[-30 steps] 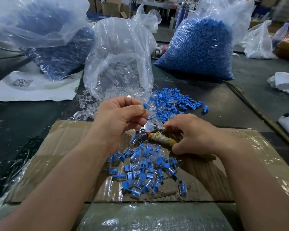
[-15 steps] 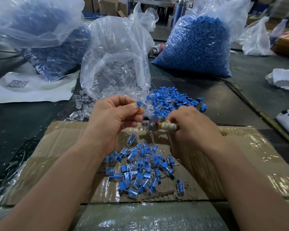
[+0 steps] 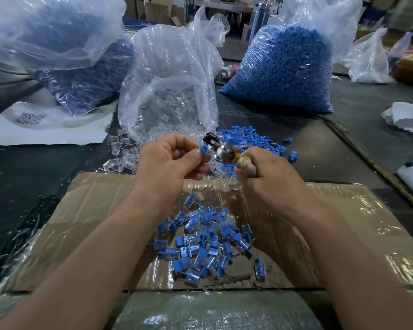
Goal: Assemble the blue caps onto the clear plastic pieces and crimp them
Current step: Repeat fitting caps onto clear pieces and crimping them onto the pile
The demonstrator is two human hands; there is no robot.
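We find the left grip (image 3: 169,163) pinching 1 blue cap (image 3: 203,148) between thumb and forefinger. The right grip (image 3: 267,177) is closed round the crimping tool (image 3: 227,153), whose long axis slants up-left with its head beside the cap. Assembled pieces (image 3: 208,241) lie below on cardboard (image 3: 343,222).

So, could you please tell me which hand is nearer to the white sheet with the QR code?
Left. The left hand is to the right of the white sheet; the right hand is farther right, beyond the left one.
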